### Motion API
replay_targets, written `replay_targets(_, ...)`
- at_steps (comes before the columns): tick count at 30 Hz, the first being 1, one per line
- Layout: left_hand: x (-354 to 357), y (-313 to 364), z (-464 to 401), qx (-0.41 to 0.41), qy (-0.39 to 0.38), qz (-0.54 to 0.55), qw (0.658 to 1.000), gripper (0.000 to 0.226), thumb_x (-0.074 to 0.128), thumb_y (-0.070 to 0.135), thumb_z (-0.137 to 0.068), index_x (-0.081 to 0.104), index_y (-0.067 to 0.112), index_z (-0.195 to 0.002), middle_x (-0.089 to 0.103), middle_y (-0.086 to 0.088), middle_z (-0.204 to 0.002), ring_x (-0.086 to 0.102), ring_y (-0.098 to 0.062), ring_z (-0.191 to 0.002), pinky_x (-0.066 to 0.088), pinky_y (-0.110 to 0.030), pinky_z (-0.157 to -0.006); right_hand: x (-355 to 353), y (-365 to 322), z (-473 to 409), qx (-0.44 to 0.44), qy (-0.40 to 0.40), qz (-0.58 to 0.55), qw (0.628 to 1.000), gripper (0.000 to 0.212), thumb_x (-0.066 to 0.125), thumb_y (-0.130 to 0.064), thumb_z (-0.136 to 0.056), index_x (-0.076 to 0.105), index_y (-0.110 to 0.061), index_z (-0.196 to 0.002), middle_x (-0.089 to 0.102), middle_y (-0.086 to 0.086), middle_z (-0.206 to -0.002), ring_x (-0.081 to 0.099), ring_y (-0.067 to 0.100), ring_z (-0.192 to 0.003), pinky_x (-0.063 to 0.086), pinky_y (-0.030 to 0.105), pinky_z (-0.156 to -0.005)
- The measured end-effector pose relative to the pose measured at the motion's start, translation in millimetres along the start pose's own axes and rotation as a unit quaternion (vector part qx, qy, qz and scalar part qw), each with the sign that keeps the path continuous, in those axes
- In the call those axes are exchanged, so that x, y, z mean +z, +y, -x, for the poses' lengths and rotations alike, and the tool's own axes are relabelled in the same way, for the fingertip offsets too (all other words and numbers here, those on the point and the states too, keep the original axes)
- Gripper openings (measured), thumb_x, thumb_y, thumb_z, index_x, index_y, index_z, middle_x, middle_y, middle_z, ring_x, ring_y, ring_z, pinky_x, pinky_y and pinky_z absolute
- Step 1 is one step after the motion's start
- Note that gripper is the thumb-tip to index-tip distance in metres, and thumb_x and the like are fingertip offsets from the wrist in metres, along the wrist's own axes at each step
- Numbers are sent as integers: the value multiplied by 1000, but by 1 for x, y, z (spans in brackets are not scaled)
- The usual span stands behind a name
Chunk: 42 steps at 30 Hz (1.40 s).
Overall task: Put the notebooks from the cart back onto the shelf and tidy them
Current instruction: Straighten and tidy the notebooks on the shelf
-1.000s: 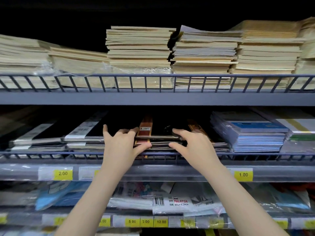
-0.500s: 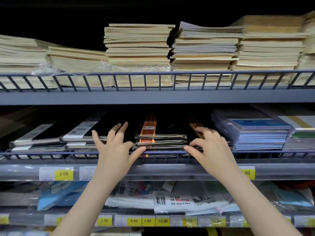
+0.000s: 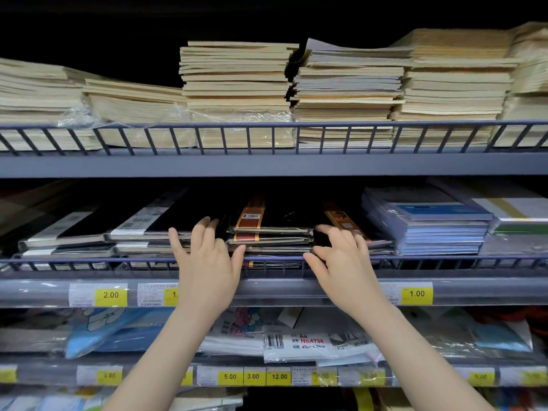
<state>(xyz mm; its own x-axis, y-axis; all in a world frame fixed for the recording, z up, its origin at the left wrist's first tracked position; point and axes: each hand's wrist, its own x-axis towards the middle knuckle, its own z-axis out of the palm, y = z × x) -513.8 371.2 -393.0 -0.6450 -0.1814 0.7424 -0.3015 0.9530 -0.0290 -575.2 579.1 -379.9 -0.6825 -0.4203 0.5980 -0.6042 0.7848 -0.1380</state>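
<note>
A stationery shop: grey metal shelves with wire front rails carry flat stacks of notebooks, and yellow price tags reading 2.00, 1.00, 5.00 and 12.00 line the shelf edges above wrapped goods.

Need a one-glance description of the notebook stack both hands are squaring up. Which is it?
Look at the middle shelf, the one with yellow price tags below its wire rail. At its centre, between the left hand and right hand, sits a short stack of black notebooks. Only this stack shows a brown-orange band across its top cover.
</note>
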Motion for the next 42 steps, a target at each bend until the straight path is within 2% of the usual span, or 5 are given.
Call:
replay_targets(5, -2, 12, 6, -60, -23, 33, 997, 57, 30, 42, -91, 63, -3, -78, 42, -23, -140, 33, -34, -131, 12, -58, -106, 0, -2, 0, 0, 9, 4, 1000, 59, 21, -44, -87, 71, -14, -77, 56, 6, -125, 48, 24, -115, 15, 34, -99)
replay_targets(12, -32, 0, -11, -56, 36, 164, 984, 73, 51, 55, -83, 34, 8, -136, 60, -13, -119, 48, -27, -122, 0, -52, -112, -18, -10, -12, 49, 18, -75, 996, 58, 48, -53, -85, 43, -21, -133, 62, 4, -109, 50, 24, -109, 15, 41, -113)
replay_targets(20, -11, -12, -24, 63, 54, 82, 993, 45, 57, 48, -79, 70, 6, -87, 60, -6, -52, 61, -24, -55, 28, -57, -106, -7, -16, -25, -1, 38, -106, 994, 29, 43, -26, -94, 53, -27, -122, 52, -4, -50, 59, 22, -66, 2, 31, -117)
replay_targets(37, 0, -7, -9, 13, 78, 26, 997, 52, 36, 50, -89, 61, 5, -90, 69, -10, -81, 61, -28, -99, 22, -61, -105, -2, -19, -9, 51, 80, -80, 992, 51, 52, -49, -84, 49, -25, -129, 58, 4, -88, 46, 26, -106, 28, 37, -104)
replay_targets(42, 0, -6, -1, -45, 94, 1, 995, 54, 38, 56, -89, 62, 11, -75, 59, -12, -121, 42, -29, -116, 15, -55, -103, 1, -6, -8, 74, 98, -43, 991, 47, 46, -62, -77, 72, -23, -82, 53, 2, -111, 36, 17, -101, 12, 26, -77)
